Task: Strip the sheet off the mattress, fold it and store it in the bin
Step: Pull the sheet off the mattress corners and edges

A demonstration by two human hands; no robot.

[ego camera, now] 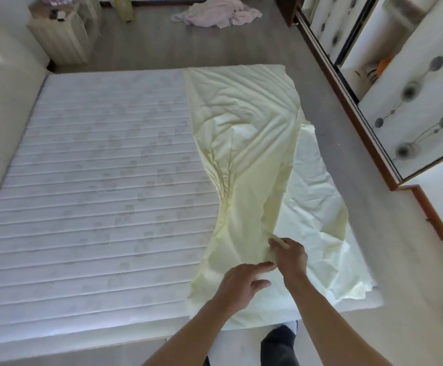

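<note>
A pale yellow sheet (244,143) lies doubled over along the right side of the white quilted mattress (96,180), whose left part is bare. A lower layer of the sheet spreads to the right over the mattress edge. My right hand (290,256) pinches a raised fold of the sheet near the front edge. My left hand (241,282) rests on the sheet just beside it, fingers spread and touching the cloth. No bin is clearly in view.
A wardrobe with mirrored sliding doors (410,101) runs along the right. A pinkish cloth heap (215,14) lies on the floor beyond the bed. A ribbed white cabinet (62,40) stands at the far left corner, next to the padded headboard (1,101).
</note>
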